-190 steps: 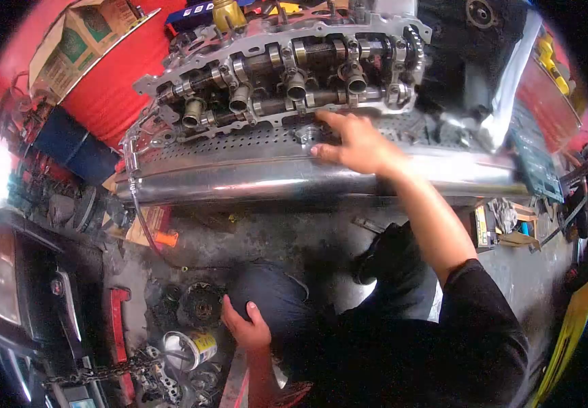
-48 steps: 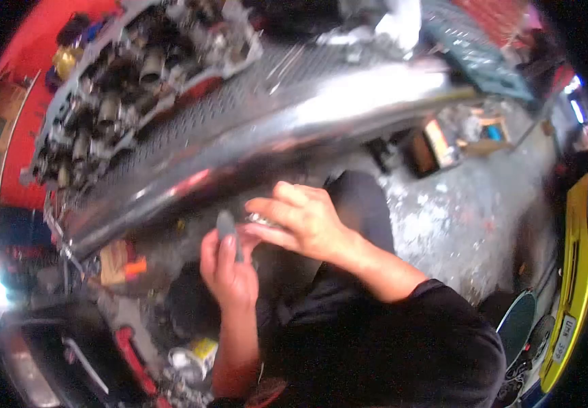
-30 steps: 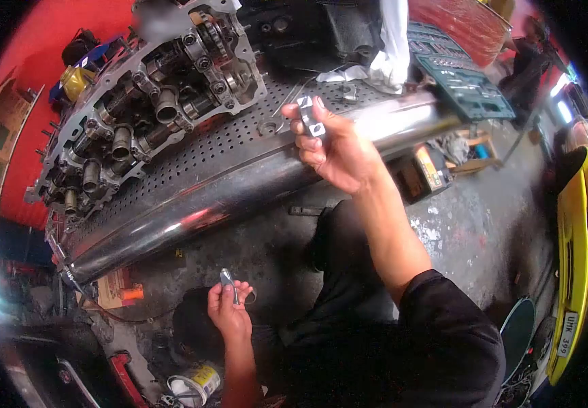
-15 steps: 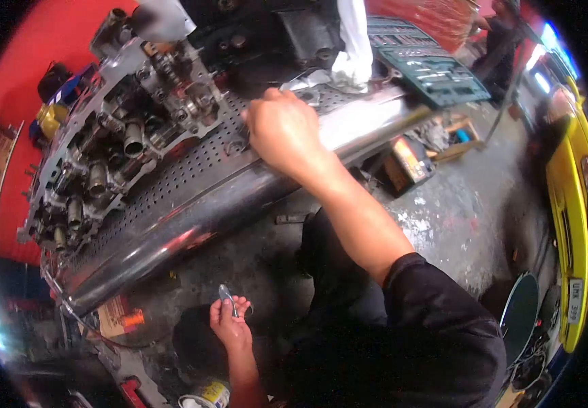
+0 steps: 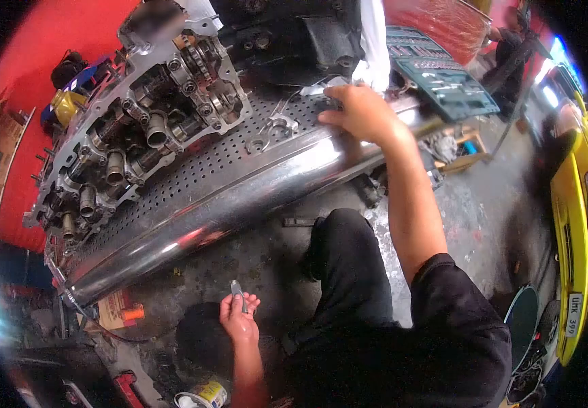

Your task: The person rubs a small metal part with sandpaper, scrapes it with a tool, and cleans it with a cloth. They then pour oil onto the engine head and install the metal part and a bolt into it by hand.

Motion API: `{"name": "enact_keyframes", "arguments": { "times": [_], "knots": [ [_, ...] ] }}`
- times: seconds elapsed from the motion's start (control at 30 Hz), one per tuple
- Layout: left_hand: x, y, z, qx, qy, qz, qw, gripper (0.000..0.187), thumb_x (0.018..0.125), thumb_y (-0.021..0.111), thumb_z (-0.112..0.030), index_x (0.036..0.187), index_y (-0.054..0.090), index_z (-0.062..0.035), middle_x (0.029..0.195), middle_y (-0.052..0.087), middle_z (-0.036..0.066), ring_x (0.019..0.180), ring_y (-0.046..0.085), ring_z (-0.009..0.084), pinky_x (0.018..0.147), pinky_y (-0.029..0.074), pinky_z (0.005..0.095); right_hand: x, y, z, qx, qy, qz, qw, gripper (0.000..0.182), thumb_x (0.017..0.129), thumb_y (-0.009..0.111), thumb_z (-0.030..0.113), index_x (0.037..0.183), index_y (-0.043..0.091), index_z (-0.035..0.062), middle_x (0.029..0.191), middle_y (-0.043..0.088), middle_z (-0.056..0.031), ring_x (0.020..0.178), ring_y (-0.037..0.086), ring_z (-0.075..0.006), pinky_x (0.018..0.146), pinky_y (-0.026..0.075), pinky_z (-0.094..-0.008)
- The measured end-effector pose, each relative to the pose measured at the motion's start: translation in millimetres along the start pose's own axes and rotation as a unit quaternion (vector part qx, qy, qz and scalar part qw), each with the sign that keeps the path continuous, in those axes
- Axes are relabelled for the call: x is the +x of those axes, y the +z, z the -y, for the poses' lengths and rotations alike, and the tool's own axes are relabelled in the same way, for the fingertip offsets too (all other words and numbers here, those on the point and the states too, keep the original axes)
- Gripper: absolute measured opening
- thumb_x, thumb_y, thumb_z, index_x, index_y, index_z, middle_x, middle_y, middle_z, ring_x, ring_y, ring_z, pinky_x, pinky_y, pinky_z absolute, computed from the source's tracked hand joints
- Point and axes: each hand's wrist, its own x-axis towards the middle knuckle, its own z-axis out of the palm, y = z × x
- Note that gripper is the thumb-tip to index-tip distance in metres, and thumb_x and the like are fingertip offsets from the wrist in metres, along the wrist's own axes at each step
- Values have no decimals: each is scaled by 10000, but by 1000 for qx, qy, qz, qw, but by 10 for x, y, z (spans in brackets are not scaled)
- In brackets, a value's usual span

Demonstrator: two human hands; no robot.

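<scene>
My only view came from the head camera, looking steeply down and forward, close over the perforated shiny steel workbench (image 5: 239, 163) and the stained concrete floor (image 5: 457, 217).

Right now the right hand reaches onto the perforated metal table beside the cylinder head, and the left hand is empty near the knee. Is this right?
Not quite. In the head view the left hand is not empty: its fingers hold a small metal part. The right hand does reach onto the perforated metal table beside the cylinder head.
</scene>
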Motion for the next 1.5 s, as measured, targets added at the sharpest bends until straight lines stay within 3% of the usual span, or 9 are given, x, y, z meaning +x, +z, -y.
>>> {"name": "enact_keyframes", "arguments": {
  "times": [0.33, 0.43, 0.57, 0.63, 0.73, 0.93, 1.13, 1.23, 1.5],
  "knots": [
    [-105, 35, -78, -37, -33, 30, 998, 175, 917, 588, -125, 1062, 529, -49, 911, 625, 118, 810, 636, 264, 725, 555, 439, -232, -125, 185, 218, -41, -16, 975, 415, 802, 703, 187, 1162, 625, -4, 1080, 644, -218, 1003, 616, -340, 888, 468, -401],
    [-315, 452, -317, -74, -55, 112, 989, 219, 926, 575, -105, 1116, 517, -11, 937, 630, 161, 850, 653, 287, 734, 569, 458, -459, -112, 441, 61, -267, -136, 952, 378, 772, 709, 175, 1102, 641, 4, 1026, 640, -185, 990, 591, -327, 866, 472, -390],
    [-539, 1142, -688, -85, 25, 184, 979, 258, 931, 537, -86, 1179, 496, -28, 1041, 622, 150, 1007, 629, 300, 830, 542, 483, -1020, 44, 1115, 38, -367, 8, 929, 305, 672, 707, 154, 939, 641, 20, 874, 604, -91, 899, 570, -273, 784, 494, -349],
    [-545, 1335, -775, -143, 45, 227, 962, 257, 928, 526, -51, 1181, 496, -23, 1042, 618, 139, 991, 627, 276, 861, 530, 480, -1192, 169, 1244, -12, -362, 83, 929, 436, 652, 745, 130, 1047, 642, -24, 1068, 624, -120, 966, 581, -294, 835, 500, -362],
    [-479, 1385, -635, -155, 19, 228, 961, 242, 913, 542, 13, 1149, 489, 0, 1066, 604, 130, 928, 624, 222, 790, 544, 390, -1268, 146, 1313, -5, -340, 98, 935, 449, 637, 751, 136, 1045, 646, -20, 1065, 625, -118, 965, 582, -285, 839, 499, -361],
    [-479, 1298, -587, -215, -13, 229, 949, 288, 890, 554, 2, 1173, 521, -42, 1082, 606, 80, 989, 584, 185, 906, 472, 370, -1350, 409, 1252, 130, -344, 3, 930, 460, 634, 751, 150, 1047, 627, -8, 955, 608, -129, 927, 585, -299, 815, 510, -368],
    [-483, 1237, -686, -213, -11, 231, 949, 292, 883, 559, -5, 1171, 523, -33, 1092, 611, 99, 981, 596, 200, 883, 485, 382, -1412, 623, 1184, 340, -233, 54, 909, 572, 646, 794, 138, 1167, 591, 15, 1053, 588, -166, 1030, 579, -346, 878, 503, -385],
    [-473, 1192, -693, -208, -10, 255, 944, 298, 882, 557, -12, 1178, 535, -37, 1125, 606, 85, 1033, 577, 187, 918, 470, 355, -1426, 750, 1184, 380, -229, 31, 896, 576, 632, 835, 149, 1160, 623, 58, 1074, 596, -86, 788, 567, -166, 707, 497, -302],
    [-457, 1163, -688, -199, 16, 225, 954, 276, 882, 558, -11, 1156, 532, -13, 1088, 610, 103, 991, 591, 191, 894, 483, 358, -1444, 831, 1195, 420, -233, 52, 875, 568, 669, 827, 162, 1185, 610, 68, 1067, 558, -83, 819, 563, -171, 737, 489, -310]
  ]
}}
